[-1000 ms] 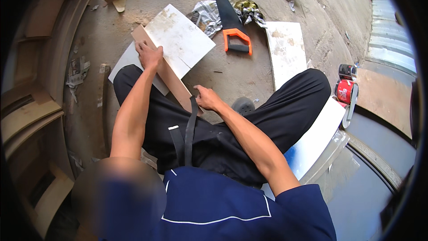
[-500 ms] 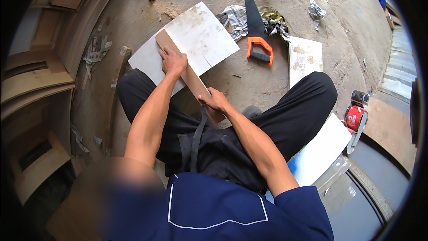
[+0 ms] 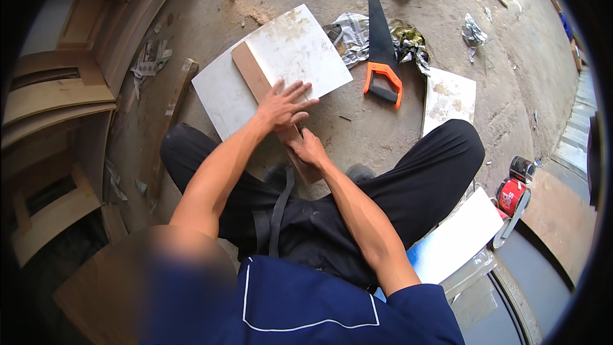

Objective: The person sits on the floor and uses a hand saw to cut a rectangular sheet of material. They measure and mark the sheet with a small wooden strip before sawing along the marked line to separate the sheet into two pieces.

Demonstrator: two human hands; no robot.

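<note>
Two hands at one wooden strip [image 3: 252, 70]. Our read of the step: steadying and placing the strip over the white board [image 3: 316, 51], no cutting in progress. The saw [image 3: 381, 48] lies apart on the floor [image 3: 440, 32], its blade by crumpled wrapping [image 3: 353, 33].

Grip state: the left hand [image 3: 281, 108] is palm down across the strip, fingers spread wide and pointing over its right edge; we see no finger wrap, and can't tell how hard it presses. The right hand [image 3: 309, 151] is closed round the strip's right edge, thumb side toward the top face. Fingers underneath are hidden, so we can't rate that hold's firmness.

Strip vs grip: it runs on a slant from upper left to lower right. Far end sits on the white surface, well beyond the left hand. Near end sticks out past the right hand, off the board, between the trousered legs [image 3: 440, 160]. Left hand is about mid-length, right hand just nearer the body.

What the next move calls for, we judge: right hold kept firm, left fingers curled onto an edge before any lift or turn, since a flat palm alone could let the far end swing.
</note>
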